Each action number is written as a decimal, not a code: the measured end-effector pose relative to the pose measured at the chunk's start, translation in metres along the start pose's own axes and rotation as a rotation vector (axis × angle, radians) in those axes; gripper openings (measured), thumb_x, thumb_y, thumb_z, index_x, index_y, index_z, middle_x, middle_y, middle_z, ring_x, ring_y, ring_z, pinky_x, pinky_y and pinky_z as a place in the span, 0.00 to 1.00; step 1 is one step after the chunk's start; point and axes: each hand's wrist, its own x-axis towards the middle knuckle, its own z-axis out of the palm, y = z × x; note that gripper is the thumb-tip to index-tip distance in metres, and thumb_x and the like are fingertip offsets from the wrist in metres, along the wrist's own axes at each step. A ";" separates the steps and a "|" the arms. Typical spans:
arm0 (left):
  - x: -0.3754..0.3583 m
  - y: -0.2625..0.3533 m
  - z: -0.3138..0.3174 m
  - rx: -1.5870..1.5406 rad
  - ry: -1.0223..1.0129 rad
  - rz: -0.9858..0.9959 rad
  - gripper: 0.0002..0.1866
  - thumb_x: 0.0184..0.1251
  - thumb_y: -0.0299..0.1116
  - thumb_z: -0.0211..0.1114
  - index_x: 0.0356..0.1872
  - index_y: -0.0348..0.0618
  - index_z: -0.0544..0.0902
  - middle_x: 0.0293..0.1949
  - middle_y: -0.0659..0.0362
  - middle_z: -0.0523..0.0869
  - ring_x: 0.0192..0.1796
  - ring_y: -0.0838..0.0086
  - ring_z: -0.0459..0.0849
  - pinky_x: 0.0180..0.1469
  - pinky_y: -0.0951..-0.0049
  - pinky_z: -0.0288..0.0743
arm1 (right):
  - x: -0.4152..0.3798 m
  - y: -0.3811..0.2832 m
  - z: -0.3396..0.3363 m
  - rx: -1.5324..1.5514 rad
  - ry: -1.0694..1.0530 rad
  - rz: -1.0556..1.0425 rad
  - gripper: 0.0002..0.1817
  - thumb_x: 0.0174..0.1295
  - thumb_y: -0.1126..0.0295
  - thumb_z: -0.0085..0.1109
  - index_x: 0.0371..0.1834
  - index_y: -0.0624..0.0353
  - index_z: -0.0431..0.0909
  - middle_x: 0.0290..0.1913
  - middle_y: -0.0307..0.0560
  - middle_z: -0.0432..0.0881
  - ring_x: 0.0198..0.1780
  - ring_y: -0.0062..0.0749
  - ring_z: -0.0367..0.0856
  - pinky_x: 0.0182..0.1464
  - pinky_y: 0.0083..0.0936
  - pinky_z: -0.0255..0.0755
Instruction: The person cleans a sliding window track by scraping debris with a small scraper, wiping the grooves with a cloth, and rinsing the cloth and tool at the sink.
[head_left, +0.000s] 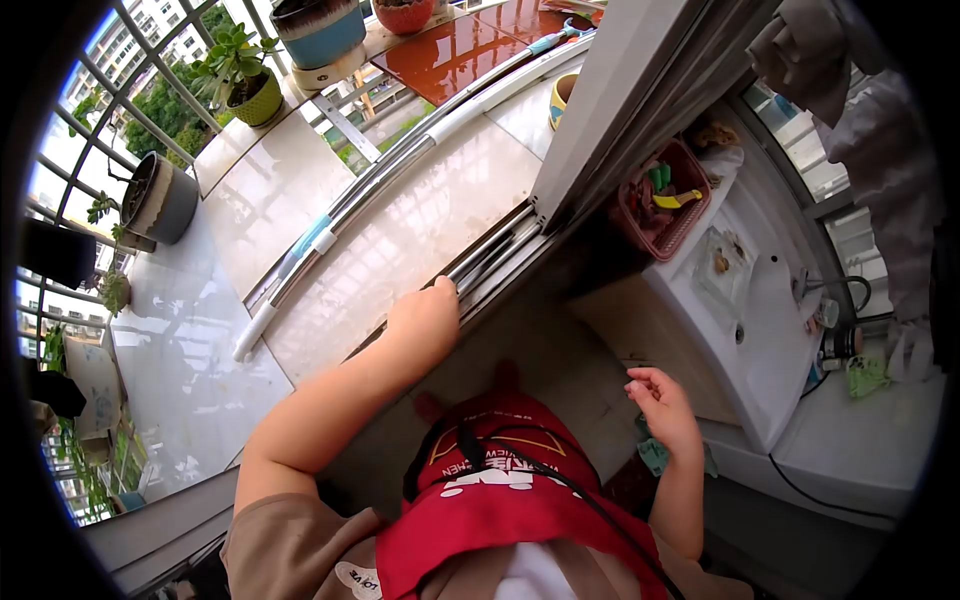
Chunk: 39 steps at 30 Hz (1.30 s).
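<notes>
My left hand (424, 322) is closed over the metal window track (490, 255) at the inner edge of the tiled sill. Its fingertips point down into the track, and whatever they may grip is hidden. My right hand (664, 408) hangs in the air beside the washbasin cabinet (650, 345), fingers loosely bent and apart, with nothing in it. Beyond my left hand, long poles (385, 165) with light blue and white parts lie across the sill (400, 235). The sliding window frame (610, 110) stands just past the track.
Potted plants (258, 98) stand along the outer ledge by the metal bars. On the right, a white washbasin (745, 330) has a red basket (665, 215) of items at its far end. Grey cloth (880, 170) hangs at the far right. A dark cable (830, 507) runs along the counter.
</notes>
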 end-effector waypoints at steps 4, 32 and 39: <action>-0.059 -0.032 -0.007 0.078 -0.095 -0.091 0.06 0.61 0.26 0.52 0.34 0.32 0.72 0.28 0.40 0.84 0.33 0.45 0.84 0.37 0.51 0.77 | 0.005 0.009 0.006 0.007 0.005 -0.006 0.15 0.64 0.68 0.58 0.51 0.64 0.77 0.37 0.38 0.80 0.36 0.19 0.74 0.42 0.19 0.71; 0.060 0.067 -0.080 -0.339 0.613 0.516 0.34 0.58 0.40 0.67 0.62 0.34 0.66 0.53 0.41 0.76 0.52 0.47 0.78 0.53 0.58 0.74 | 0.073 -0.105 0.114 -0.073 0.021 -0.001 0.19 0.71 0.66 0.41 0.62 0.61 0.66 0.19 0.43 0.75 0.16 0.23 0.70 0.21 0.22 0.68; 0.116 0.118 -0.118 -0.403 0.428 0.521 0.37 0.49 0.41 0.73 0.55 0.31 0.64 0.48 0.40 0.80 0.50 0.48 0.81 0.53 0.59 0.74 | 0.059 -0.133 0.107 -0.200 0.119 -0.022 0.23 0.70 0.69 0.42 0.69 0.54 0.65 0.20 0.42 0.75 0.17 0.22 0.71 0.21 0.24 0.71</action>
